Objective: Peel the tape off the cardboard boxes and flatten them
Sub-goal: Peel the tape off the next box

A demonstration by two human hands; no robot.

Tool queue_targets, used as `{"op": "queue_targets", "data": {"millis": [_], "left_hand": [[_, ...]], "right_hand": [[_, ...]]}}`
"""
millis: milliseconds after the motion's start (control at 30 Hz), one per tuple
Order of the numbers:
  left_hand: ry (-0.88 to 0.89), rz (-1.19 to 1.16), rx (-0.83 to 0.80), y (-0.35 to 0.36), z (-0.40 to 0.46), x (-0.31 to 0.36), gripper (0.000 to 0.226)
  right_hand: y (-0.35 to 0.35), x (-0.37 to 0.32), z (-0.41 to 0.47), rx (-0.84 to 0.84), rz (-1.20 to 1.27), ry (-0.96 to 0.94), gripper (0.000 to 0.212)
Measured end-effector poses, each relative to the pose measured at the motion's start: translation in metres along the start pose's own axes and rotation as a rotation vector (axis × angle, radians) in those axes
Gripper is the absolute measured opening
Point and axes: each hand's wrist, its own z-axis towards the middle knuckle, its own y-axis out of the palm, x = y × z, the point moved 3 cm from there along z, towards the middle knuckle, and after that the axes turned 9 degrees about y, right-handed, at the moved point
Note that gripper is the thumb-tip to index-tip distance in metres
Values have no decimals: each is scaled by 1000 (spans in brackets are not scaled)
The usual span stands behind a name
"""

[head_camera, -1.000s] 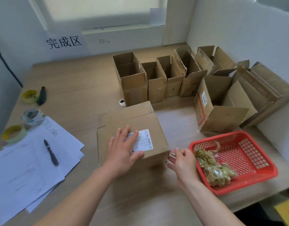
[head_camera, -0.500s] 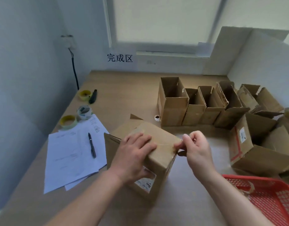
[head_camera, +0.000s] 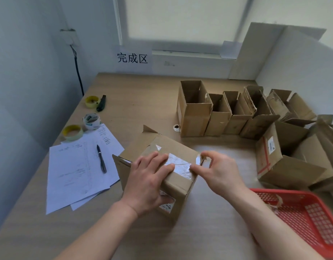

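At the far left of the table lay tape rolls and loose papers with a pen on them. Just beside the papers, the sealed cardboard box sat tipped on the tabletop, its taped face up. The left hand lay over that face with fingers spread flat, thumb hooked down the near side, pinning it. The clear tape ran across to the right corner, where the right hand had thumb and fingertips closing on the tape's end; whether they already held it was unclear. Done well, this likely meant lifting a free edge first, then pulling low and steady along the strip while the left hand held firm. Further right stood opened boxes and a red basket.
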Motion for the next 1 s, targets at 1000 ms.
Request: {"op": "queue_targets", "data": {"millis": [1000], "left_hand": [[-8, 11, 4, 4, -18, 12, 97]], "right_hand": [[2, 17, -15, -27, 855, 391, 55]]}}
